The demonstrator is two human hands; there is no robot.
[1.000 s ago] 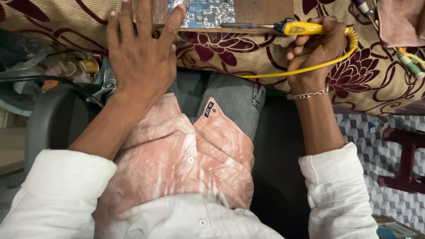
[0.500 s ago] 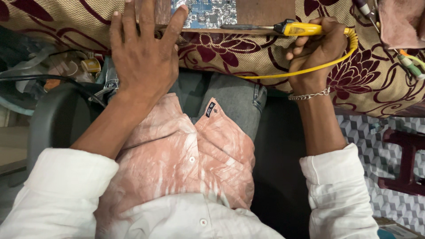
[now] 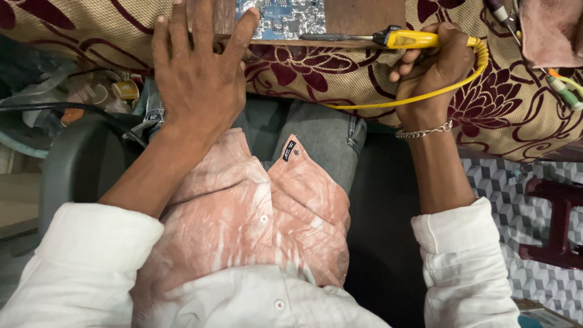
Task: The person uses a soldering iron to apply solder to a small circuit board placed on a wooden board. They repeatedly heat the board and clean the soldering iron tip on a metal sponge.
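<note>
A workbench draped in a woven tan cloth with maroon flower patterns (image 3: pixel 504 103) filled the top of the view, and a floor of grey cube-patterned tiles (image 3: pixel 516 188) was seen at lower right beside one dark red plastic stool (image 3: pixel 555 225). One wooden board (image 3: pixel 364 15) lay on the cloth, and on it one blue circuit board with silvery solder joints (image 3: pixel 282 15) was cut off by the top edge.

Two hands were seen. The left hand (image 3: pixel 197 85) was laid flat, fingers spread apart, on the board's near edge and the cloth, its fingertips just beside the circuit board; nothing was gripped by it. The right hand (image 3: pixel 434 70) was closed around one yellow-handled soldering iron with a dark metal tip (image 3: pixel 388 39), held level with the tip pointing left along the board's edge, near the circuit board. One yellow cord (image 3: pixel 413 97) looped from the handle round the fist. One silver chain bracelet (image 3: pixel 425 130) was worn on the right wrist.

A small black rectangular label (image 3: pixel 289 150) was seen on the shirt's pink hem.
</note>
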